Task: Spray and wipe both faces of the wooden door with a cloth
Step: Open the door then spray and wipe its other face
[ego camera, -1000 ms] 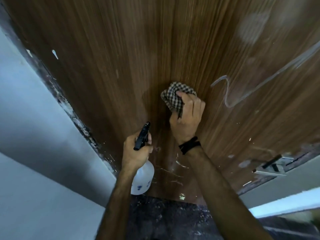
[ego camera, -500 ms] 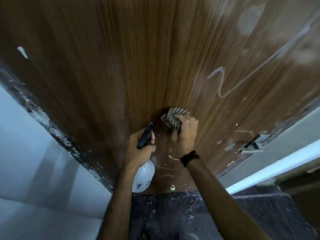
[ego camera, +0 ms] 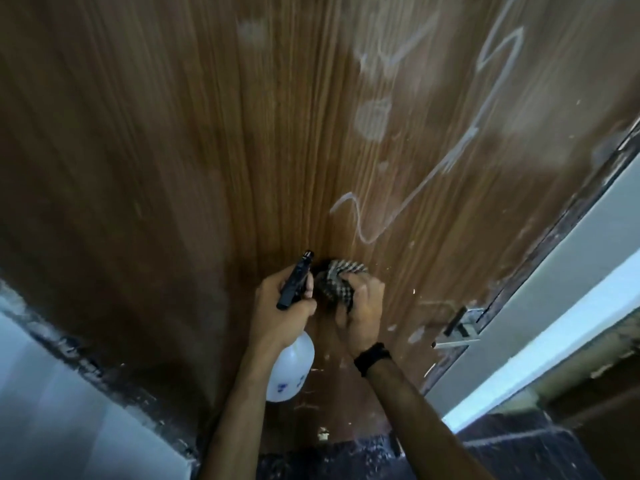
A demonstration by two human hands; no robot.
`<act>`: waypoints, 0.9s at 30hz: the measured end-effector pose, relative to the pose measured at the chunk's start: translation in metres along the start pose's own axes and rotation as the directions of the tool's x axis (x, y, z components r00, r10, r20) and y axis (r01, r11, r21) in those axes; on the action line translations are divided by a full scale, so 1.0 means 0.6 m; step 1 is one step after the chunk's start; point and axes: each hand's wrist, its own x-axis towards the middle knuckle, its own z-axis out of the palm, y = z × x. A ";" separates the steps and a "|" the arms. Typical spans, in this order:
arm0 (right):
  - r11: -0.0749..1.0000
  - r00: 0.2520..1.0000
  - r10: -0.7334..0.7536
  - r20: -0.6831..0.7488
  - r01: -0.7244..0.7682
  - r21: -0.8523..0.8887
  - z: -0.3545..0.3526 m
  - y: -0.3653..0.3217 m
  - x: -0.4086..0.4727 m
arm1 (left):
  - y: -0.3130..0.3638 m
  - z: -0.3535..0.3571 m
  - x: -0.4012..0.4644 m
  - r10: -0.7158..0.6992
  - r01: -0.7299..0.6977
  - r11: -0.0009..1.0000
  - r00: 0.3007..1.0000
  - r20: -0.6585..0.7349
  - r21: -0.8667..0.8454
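The brown wooden door point(ego camera: 173, 150) fills most of the view, with white scribbled lines and smudges point(ego camera: 374, 116) on its right half. My right hand point(ego camera: 360, 317) presses a bunched black-and-white checked cloth point(ego camera: 334, 280) against the lower middle of the door. Just left of it, my left hand point(ego camera: 280, 306) grips a white spray bottle point(ego camera: 291, 368) by its black trigger head point(ego camera: 296, 278), nozzle towards the door. The two hands almost touch.
A metal door handle point(ego camera: 457, 327) sits at the door's right edge. The dark, paint-flecked frame point(ego camera: 69, 344) and a pale wall point(ego camera: 52, 410) lie at lower left. Another pale wall point(ego camera: 571, 271) is on the right. Dark speckled floor point(ego camera: 502, 455) runs below.
My right hand has drawn the cloth down the door and in beside the spray bottle. The view has tilted upward, so more of the scribbled door shows. My left hand kept its grip.
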 end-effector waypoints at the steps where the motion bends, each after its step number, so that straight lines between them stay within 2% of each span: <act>1: 0.999 0.995 0.035 -0.098 -0.033 0.021 -0.014 0.003 0.026 | 0.005 0.009 0.000 0.014 -0.014 1.000 1.000 -0.002 -0.004; 3: 0.997 0.954 0.062 -0.292 -0.044 0.066 -0.048 0.007 0.098 | 0.019 0.027 -0.003 0.037 -0.037 0.999 0.999 0.000 -0.009; 4: 0.998 0.931 0.029 -0.363 -0.004 0.069 -0.066 0.003 0.137 | 0.026 0.035 -0.004 0.047 -0.047 0.999 0.999 0.005 -0.006; 6: 0.992 0.903 -0.083 -0.422 0.115 0.052 -0.096 -0.005 0.201 | 0.037 0.051 -0.005 0.054 -0.054 0.998 0.999 0.005 -0.008; 10: 0.969 0.921 -0.245 -0.301 0.246 -0.034 -0.083 0.004 0.199 | 0.042 0.070 -0.003 0.043 -0.045 0.999 0.997 -0.066 -0.018; 14: 0.965 0.956 -0.263 -0.129 0.259 -0.051 -0.037 0.035 0.104 | 0.047 0.081 -0.012 0.002 -0.011 0.998 0.987 -0.158 -0.057; 18: 0.980 0.969 -0.185 -0.166 0.194 0.040 -0.055 -0.011 0.158 | 0.075 0.072 -0.024 0.055 -0.063 0.997 0.981 -0.185 -0.042; 23: 0.963 0.938 -0.230 -0.260 0.258 0.079 -0.084 -0.088 0.261 | 0.097 0.065 -0.037 0.096 -0.115 0.991 0.968 -0.231 -0.073; 27: 0.941 0.929 -0.331 -0.165 0.338 0.012 -0.053 -0.053 0.182 | 0.086 0.065 -0.049 0.093 -0.126 0.987 0.953 -0.288 -0.099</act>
